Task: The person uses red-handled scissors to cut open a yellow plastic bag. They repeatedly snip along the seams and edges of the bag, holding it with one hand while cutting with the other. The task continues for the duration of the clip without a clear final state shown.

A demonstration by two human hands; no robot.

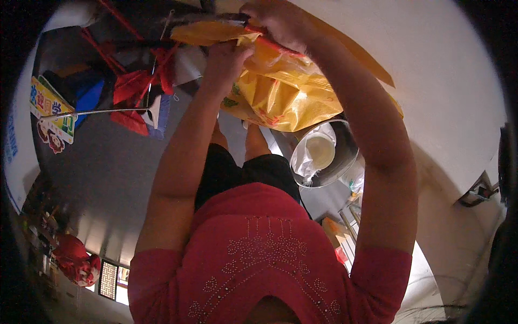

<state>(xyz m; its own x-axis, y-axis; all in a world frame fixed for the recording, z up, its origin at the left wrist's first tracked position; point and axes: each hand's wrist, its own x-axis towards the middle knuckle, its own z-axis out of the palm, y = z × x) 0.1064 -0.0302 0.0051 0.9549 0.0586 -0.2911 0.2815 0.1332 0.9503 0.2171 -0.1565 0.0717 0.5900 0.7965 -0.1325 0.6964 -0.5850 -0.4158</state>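
Note:
Raised at the top of the head view, both hands are on a shiny yellow plastic sheet with red edging [288, 100]; whether it is an apron or a bag I cannot tell. My left hand [229, 58] has its fingers closed on a fold of it. Further up and to the right, my right hand [280, 24] is curled round the upper part, beside the red edging. Part of its grip is hidden. The sheet hangs down in creases, with green and red prints on it. An orange-yellow flap [208, 33] sticks out to the left above my left hand.
Below the sheet, at right, stands a round metal bin [345, 162] holding a white plastic bag and a pale bowl [319, 151]. Red dustpans [132, 86] and a broom [157, 116] are at left, near a colourful sign [51, 110]. A pale wall [448, 86] rises on the right.

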